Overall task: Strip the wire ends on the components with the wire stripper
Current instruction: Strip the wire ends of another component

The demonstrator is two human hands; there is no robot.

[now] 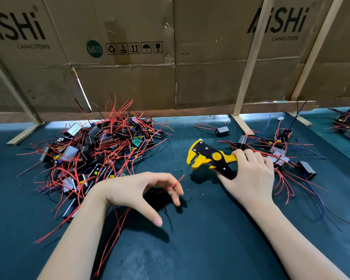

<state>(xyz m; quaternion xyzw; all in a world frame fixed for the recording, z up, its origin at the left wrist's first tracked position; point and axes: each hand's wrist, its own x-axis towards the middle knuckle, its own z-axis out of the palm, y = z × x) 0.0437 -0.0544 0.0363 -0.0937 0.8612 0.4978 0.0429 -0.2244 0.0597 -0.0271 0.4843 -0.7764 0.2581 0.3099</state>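
The left hand (141,188) pinches a red wire (177,182) in its fingertips, its end poking toward the stripper (208,157), just apart. The right hand (249,174) grips the stripper's handles; its jaws gape above the mat (190,249).

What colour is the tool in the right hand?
The wire stripper in the right hand is yellow and black, shown in the head view.

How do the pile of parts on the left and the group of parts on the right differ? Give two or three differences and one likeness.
The left pile is large and heaped; the right group is smaller and spread flat. The left pile's wires look almost all red; the right group also shows blue wires. The right hand, holding the wire stripper, overlaps the right group. Both lie on the green mat.
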